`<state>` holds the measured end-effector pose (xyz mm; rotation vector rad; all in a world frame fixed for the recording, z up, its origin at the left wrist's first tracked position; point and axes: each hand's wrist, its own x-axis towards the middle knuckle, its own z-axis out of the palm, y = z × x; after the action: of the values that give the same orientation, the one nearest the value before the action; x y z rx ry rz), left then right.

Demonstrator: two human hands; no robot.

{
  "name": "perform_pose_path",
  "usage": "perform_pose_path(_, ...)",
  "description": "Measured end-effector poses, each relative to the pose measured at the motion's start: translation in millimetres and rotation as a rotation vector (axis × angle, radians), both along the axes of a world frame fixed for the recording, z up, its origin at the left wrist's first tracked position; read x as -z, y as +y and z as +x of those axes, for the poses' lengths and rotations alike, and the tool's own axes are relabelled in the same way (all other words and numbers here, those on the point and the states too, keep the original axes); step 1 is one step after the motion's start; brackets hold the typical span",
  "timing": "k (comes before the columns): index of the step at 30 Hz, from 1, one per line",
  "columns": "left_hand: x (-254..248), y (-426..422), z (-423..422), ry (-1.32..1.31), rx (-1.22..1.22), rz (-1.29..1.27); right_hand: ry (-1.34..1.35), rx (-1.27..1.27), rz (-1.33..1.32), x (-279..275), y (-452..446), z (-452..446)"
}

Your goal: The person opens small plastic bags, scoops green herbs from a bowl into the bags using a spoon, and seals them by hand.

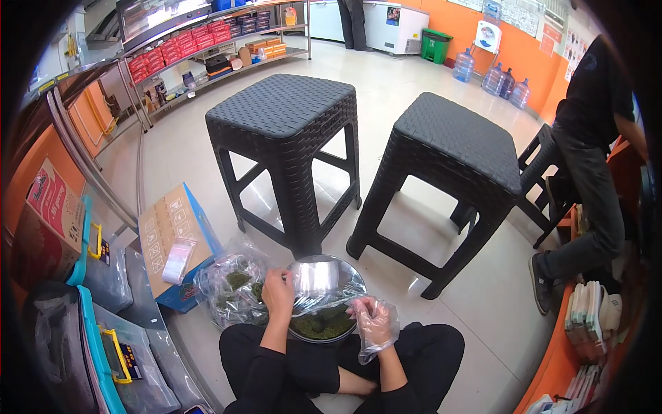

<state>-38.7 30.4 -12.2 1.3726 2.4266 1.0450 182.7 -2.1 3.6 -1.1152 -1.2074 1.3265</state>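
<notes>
A round metal bowl (350,273) sits on the floor between my legs, with green moss-like material (321,323) in its near part. Clear plastic film (321,301), perhaps a bag, stretches across the bowl between my two hands. My left hand (278,295), bare, is closed in a pinch at the film's left end, above the bowl's rim. On the right, my right hand (374,320) wears a loose clear plastic glove and pinches the film's other end. Left of the bowl lies a crumpled clear plastic bag (231,284) holding green clumps.
Two black woven-pattern stools (283,103) (458,134) stand just ahead. A cardboard box (167,231) carrying a packet of small clear bags (179,261) and lidded plastic bins (124,345) are at left. Another person (586,138) stands at right beside an orange shelf (552,366).
</notes>
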Motion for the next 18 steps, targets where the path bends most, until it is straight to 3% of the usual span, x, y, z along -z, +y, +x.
perform_pose_path(5, -21.6, -3.0, 5.9, -0.012, 0.084, 0.249, -0.02, -0.015, -0.008, 1.1, -0.3, -0.2)
perform_pose_path(8, -25.5, -8.3, 15.3, -0.259, 0.14, 0.278, -0.06, -0.01, 0.005, 7.0, -0.6, -1.8)
perform_pose_path(11, -35.0, -17.6, 27.2, -0.348, 0.229, 0.235, -0.064, -0.032, 0.01, 9.2, -0.2, -4.5)
perform_pose_path(18, -30.8, -33.9, 60.0, -0.319, 0.519, 0.289, -0.045, -0.004, 0.086, -2.4, -2.7, -18.9)
